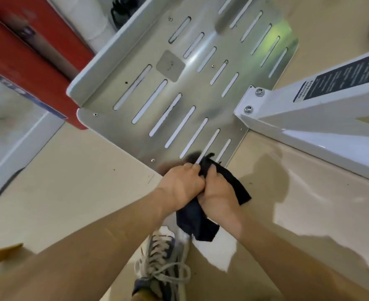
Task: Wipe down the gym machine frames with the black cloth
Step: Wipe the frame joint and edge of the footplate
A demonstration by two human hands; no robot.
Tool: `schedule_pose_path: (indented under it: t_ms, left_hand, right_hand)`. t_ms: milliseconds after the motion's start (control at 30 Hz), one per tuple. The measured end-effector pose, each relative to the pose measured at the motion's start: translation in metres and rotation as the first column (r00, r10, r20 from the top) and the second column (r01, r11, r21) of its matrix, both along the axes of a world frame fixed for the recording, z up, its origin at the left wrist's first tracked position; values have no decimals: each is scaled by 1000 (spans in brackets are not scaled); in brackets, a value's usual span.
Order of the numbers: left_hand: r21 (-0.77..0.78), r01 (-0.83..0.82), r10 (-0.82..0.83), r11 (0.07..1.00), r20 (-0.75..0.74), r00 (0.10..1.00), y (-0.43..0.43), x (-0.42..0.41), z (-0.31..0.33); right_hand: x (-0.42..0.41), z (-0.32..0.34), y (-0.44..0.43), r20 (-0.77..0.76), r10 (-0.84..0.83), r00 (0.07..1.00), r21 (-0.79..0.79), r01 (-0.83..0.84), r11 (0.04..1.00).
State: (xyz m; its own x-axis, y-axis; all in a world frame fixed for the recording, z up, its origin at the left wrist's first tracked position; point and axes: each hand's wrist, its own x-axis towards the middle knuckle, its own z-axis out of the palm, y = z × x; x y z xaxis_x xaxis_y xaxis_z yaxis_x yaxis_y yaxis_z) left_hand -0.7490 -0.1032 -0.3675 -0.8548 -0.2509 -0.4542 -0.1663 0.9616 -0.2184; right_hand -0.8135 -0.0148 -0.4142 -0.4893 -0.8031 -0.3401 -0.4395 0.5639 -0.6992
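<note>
Both hands meet at centre, clenched together on the black cloth (pixel 239 187). The left hand (pixel 182 184) grasps its bunched upper part, and the right hand (pixel 219 195) grips just beside it, touching.

The cloth hangs in two loose tails, one to the right of the right hand and one below the wrists. Contact with any machine surface cannot be confirmed.

The nearest frame member is the white beam (pixel 305 114), ahead and to the right. Its long axis runs from its bolted end (pixel 254 101) away to the right, and the right hand is the nearer.

Judgement: wiping calls for a reach forward and right.

The slotted metal plate (pixel 179 83) lies directly ahead, just beyond the knuckles. Underfoot is the beige floor (pixel 70 181), with a red panel (pixel 27 51) at far left and a laced shoe (pixel 164 257) below.
</note>
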Motion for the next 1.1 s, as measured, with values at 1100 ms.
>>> schedule_pose_path:
  t_ms: [1100]
  left_hand:
    - [928,358,796,-99,290,-532,-86,102,85]
  right_hand:
    - [94,167,-173,-805,477,353,191,-607,772]
